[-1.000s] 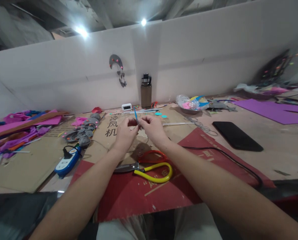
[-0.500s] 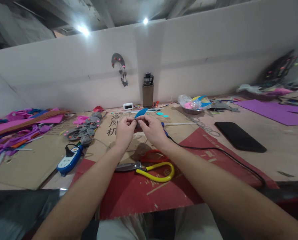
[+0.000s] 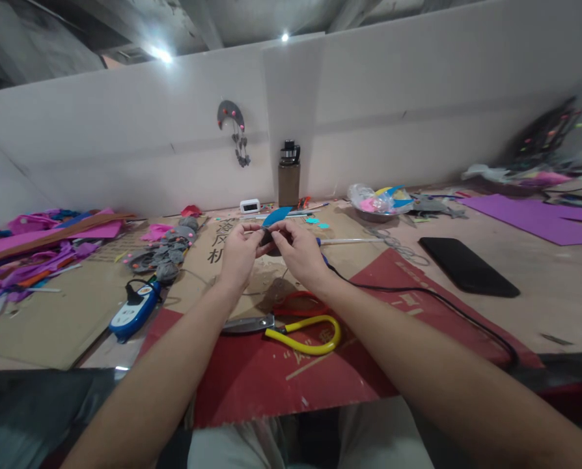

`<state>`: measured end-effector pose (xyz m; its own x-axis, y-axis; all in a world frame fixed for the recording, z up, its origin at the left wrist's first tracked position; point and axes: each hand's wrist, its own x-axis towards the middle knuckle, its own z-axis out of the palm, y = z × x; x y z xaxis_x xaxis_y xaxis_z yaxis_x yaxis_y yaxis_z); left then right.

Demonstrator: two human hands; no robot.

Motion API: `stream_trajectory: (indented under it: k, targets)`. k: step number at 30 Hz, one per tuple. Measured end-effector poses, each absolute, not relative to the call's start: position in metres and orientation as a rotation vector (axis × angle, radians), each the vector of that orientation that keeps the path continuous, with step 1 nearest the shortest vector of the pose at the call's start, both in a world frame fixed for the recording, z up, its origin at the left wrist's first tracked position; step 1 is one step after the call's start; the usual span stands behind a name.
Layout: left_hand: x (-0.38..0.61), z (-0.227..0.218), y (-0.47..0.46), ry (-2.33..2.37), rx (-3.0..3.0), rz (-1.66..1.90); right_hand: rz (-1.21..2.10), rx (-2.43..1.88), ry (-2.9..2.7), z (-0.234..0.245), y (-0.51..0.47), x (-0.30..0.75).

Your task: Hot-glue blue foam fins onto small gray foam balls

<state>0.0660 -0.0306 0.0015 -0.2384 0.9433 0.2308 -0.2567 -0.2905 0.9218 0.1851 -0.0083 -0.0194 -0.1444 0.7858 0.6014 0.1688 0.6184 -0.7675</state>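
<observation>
Above the middle of the cardboard, my left hand (image 3: 241,251) and my right hand (image 3: 295,246) meet, each pinching a small dark grey piece, perhaps felt (image 3: 266,236). My fingers cover much of it. A blue leaf-shaped piece (image 3: 277,215) sticks up just behind the fingertips; whether it is joined to the grey piece I cannot tell. Nearer to me, below the hands, lie scissors (image 3: 267,322) with one red and one yellow handle, blades to the left. Beside my right hand is a blue tool with a white rod (image 3: 352,241), partly hidden by the hand.
A power strip (image 3: 133,312) and grey felt pieces (image 3: 161,247) lie left, with colourful scraps (image 3: 51,241) beyond. On the right are a black phone (image 3: 467,266), a black cable (image 3: 418,291) and purple sheets (image 3: 520,218). A bottle (image 3: 289,182) and a bowl (image 3: 379,216) stand behind.
My fingers have shifted slightly on the grey piece, and more of its dark surface shows. The blue piece has tilted a little lower. The scissors remain where they were.
</observation>
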Motion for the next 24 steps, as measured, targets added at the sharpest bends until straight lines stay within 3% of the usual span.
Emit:
stream_trajectory:
  k: [15,24]
  targets:
    - [0.0615,0.0039,-0.0279,0.936,1.020,1.708,0.336,-0.749,-1.885,-0.0163,-0.0151,0.1864]
    - [0.0563,0.0057,-0.0246,0.908,1.007,1.733,0.328,-0.705,-1.942,-0.0181,-0.0154,0.1846]
